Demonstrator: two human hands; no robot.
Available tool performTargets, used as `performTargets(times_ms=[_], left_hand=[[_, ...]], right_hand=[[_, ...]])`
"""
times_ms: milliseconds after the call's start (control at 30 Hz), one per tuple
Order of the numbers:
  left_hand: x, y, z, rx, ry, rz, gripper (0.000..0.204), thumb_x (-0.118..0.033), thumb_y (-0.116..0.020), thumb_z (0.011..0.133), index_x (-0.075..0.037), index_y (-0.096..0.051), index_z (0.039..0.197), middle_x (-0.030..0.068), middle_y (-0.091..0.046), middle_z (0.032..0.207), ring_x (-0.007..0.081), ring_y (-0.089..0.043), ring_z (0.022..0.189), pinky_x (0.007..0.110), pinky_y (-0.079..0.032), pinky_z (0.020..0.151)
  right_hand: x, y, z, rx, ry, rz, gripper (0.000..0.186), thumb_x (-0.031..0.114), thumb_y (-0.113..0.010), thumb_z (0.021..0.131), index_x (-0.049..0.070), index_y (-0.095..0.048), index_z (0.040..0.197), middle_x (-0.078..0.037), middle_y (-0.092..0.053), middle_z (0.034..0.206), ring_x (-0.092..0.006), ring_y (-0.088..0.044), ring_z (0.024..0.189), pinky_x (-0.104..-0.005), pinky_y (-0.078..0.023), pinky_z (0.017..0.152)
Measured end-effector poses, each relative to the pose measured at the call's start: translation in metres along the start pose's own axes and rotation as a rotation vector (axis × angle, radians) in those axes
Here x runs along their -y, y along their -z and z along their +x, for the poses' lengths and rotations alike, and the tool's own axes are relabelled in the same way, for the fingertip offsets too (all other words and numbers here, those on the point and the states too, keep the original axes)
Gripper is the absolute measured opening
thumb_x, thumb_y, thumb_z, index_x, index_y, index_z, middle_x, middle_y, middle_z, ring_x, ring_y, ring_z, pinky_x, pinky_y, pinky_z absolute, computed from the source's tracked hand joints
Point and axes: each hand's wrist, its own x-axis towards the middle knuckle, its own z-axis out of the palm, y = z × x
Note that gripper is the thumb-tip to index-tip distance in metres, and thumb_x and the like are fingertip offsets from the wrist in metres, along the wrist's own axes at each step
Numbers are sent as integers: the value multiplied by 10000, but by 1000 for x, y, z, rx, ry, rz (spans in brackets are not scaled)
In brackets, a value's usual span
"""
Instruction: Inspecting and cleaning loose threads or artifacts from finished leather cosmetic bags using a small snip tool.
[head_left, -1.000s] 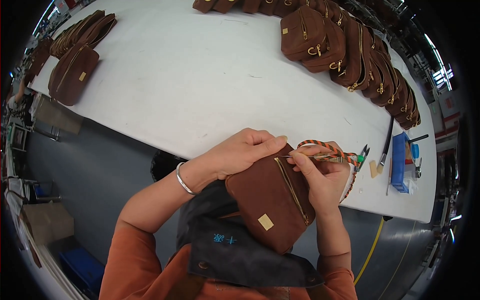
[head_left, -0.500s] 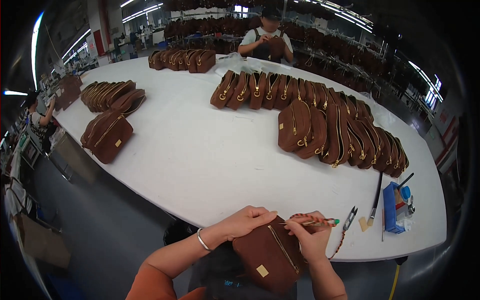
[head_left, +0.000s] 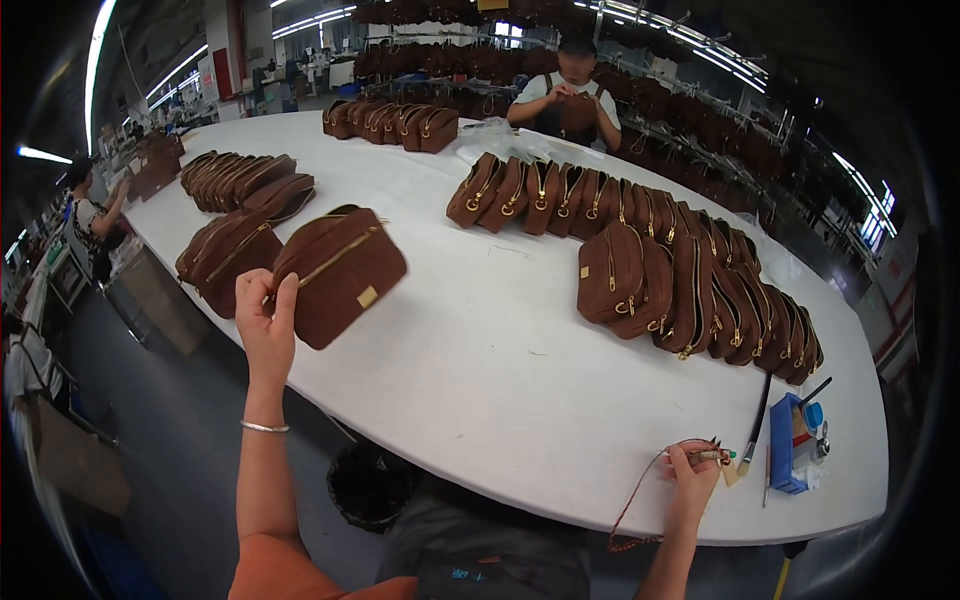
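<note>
Left hand grasping a brown bag; right hand grasping a slim tool.
The bag is located to the right of the left hand, tilted over the desk, its left edge clamped under the thumb. A second bag is positioned just beyond the left hand. A cord trails left of the right hand; a blue box is situated right of that hand.
</note>
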Motion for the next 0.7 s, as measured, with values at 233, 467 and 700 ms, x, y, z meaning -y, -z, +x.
performTargets(times_ms=[233,467,700], left_hand=[[124,31,-8,-68,68,331,284,-171,-754,859,17,-541,879,42,-431,913,123,-421,718,254,-413,625],[116,46,17,7,37,365,312,-157,-774,834,38,-559,948,66,-458,938,148,-456,725,276,-437,618],[157,65,7,-54,44,541,324,-174,-772,837,29,-581,1002,81,-502,980,166,-511,768,279,-491,657]], right_hand=[[-22,-11,3,43,-51,-131,83,52,-685,853,41,-613,894,-48,-658,787,-118,-637,633,-221,-458,513],[-11,-11,-4,13,-91,-194,156,42,-672,865,47,-581,991,-28,-639,811,-98,-629,656,-196,-437,498],[-14,-12,4,10,-91,-204,231,51,-664,879,31,-561,1085,-14,-626,793,-73,-611,651,-179,-400,479]])
